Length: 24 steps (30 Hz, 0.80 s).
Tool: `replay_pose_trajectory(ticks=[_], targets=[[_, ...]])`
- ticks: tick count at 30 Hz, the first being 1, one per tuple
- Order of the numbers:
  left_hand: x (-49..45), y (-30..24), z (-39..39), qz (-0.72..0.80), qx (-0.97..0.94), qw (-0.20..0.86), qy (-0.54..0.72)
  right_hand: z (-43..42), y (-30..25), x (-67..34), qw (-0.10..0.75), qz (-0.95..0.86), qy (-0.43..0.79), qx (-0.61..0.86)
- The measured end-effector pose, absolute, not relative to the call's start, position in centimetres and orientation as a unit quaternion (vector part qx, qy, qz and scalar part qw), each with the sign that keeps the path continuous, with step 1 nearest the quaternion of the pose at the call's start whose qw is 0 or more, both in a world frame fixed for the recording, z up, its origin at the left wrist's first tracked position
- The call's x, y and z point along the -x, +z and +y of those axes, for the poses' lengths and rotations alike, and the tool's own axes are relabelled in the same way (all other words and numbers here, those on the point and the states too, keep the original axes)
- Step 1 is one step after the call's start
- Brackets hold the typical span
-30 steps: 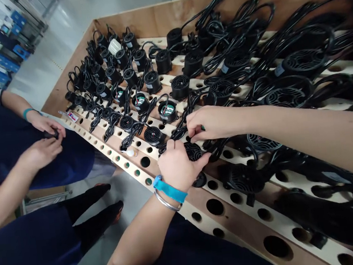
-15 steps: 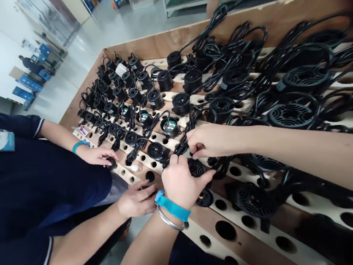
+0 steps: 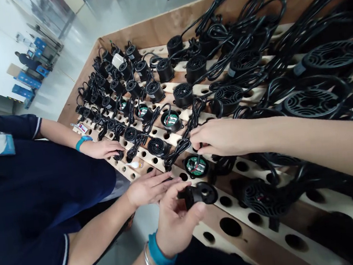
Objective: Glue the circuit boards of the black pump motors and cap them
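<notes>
My left hand (image 3: 176, 217), with a blue wristband and a silver bangle, pinches a black round cover (image 3: 189, 196) between thumb and fingers. Beside it, a black disc with a central hole (image 3: 208, 192) lies on the wooden rack. Just beyond stands an opened black round housing (image 3: 196, 166), its green circuit board and thin wires exposed. Over the far side of this housing is my right hand (image 3: 217, 137), fingers closed together; what they grip is hidden. A co-worker's hand (image 3: 151, 188) reaches close to my left fingertips.
Many black vented units (image 3: 158, 147) with bundled cables sit in rows on wooden strips (image 3: 209, 237) with round holes. A wooden box wall (image 3: 158, 24) runs along the back. The co-worker's other hand (image 3: 105, 148) rests on a small black part. A white-tipped bottle (image 3: 134, 165) lies nearby.
My left hand has lifted the vented cover off the housing and drawn it towards me, baring the circuit board. The co-worker's near hand has moved right, towards mine. My right hand stays close by.
</notes>
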<state>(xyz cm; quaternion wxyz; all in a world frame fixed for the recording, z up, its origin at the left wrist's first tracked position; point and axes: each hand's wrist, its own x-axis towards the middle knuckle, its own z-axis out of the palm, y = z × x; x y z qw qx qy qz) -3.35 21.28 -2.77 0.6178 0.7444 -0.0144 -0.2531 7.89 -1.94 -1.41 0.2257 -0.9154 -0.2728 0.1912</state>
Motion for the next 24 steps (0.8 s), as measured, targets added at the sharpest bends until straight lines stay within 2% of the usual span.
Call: replay_pose_trajectory(ticks=[4, 10, 20, 24], targets=[[3.9, -3.5, 22.2, 0.046, -0.665, 0.669, -0.330, -1.9, -1.1, -8.1, 0.214, -0.262, 0.209, 0.918], [4.0, -2.6, 22.3, -0.013, -0.648, 0.666, -0.369, -2.0, -1.7, -8.2, 0.229, -0.288, 0.181, 0.912], [1.9, -2.6, 20.1, -0.168, -0.879, 0.444, -0.040, -0.1, -0.3, -7.7, 0.112, -0.247, 0.205, 0.940], [0.0, -3.3, 18.4, -0.214, -0.912, 0.350, 0.034, 0.1, -0.2, -7.6, 0.093, -0.249, 0.200, 0.943]])
